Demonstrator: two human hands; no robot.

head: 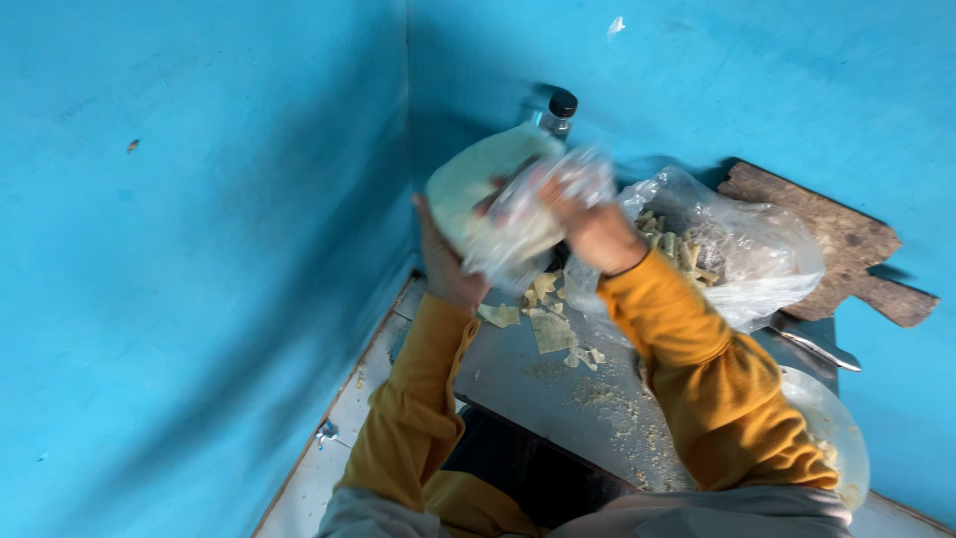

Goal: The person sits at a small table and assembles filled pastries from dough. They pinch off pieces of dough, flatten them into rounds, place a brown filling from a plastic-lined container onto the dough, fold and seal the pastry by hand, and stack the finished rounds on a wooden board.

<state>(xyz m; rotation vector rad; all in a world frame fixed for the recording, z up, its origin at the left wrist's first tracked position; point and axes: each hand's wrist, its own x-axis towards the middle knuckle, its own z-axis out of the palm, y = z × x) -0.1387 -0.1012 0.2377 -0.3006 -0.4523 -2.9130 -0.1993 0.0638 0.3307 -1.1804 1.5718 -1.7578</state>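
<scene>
Up against the blue corner walls, the left hand (450, 269) cups the underside of a pale, rounded lump of dough (480, 184) held above the grey worktop (558, 389), fingers curled around its lower edge. The right hand (588, 224) is closed on a crumpled piece of clear plastic wrap (573, 179) that lies against the dough's upper side; motion blur hides the fingertips, so how tightly it pinches cannot be told. Directly behind the dough stands a dark-capped bottle (560, 110), very near it. Below the hands, flat dough scraps (546, 324) and crumbs litter the worktop, and just to the right an open plastic bag (742, 254) holds more cut pieces, partly resting on a worn wooden board (846, 239). A knife (812, 344) lies beside the bag, and a pale bowl (832, 418) sits near the right elbow. The dough looks soft and heavy for a one-handed hold, so it could sag or slip down onto the scraps if the left grip loosens. Thin wrap may cling and tear. A wide swing of either arm could knock the bottle over, or nudge the bowl.
</scene>
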